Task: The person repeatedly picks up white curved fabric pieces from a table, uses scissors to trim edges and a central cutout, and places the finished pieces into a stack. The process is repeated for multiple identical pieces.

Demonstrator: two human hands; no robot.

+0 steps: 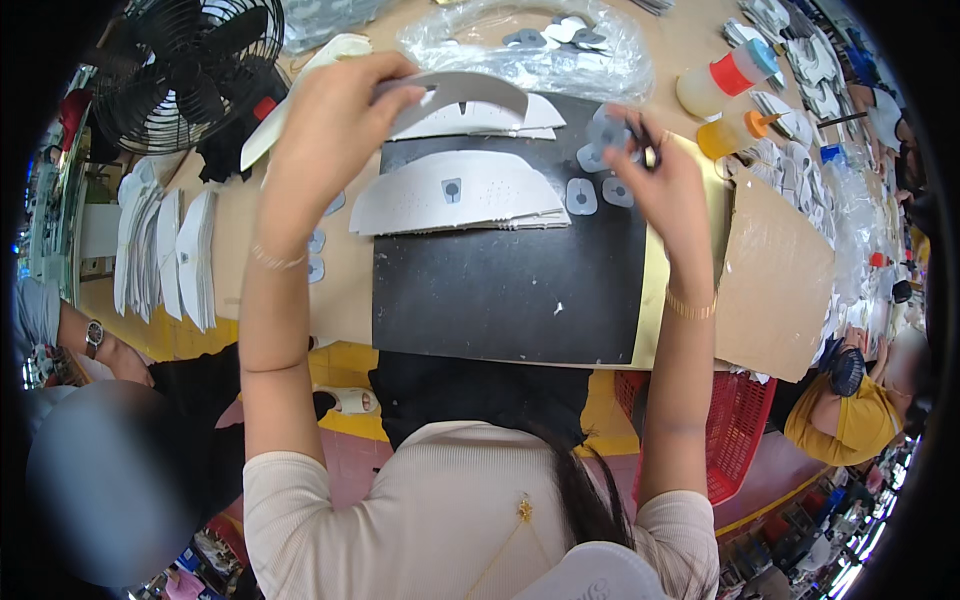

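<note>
My left hand point(345, 105) pinches one end of a curved white cut piece point(465, 92), raised at the far side of the black board point(500, 290). Beneath it lie more white pieces point(540, 118). Nearer to me, a fanned stack of white curved pieces point(500, 185) has a small grey patch point(452, 191) on its top piece. My right hand point(665, 175), closed, has a blurred grey patch point(606, 128) at its fingertips. A dark slim object point(650, 143) shows among those fingers; its kind is unclear. Several rounded grey patches point(581, 197) lie beside the stack.
A black fan point(190, 60) stands far left, above bundled white pieces point(140, 240). Two squeeze bottles, one red-banded point(728, 75) and one yellow point(730, 135), stand right. Cardboard point(780, 260) lies beside the board; a red basket point(735, 430) sits below. People sit on both sides.
</note>
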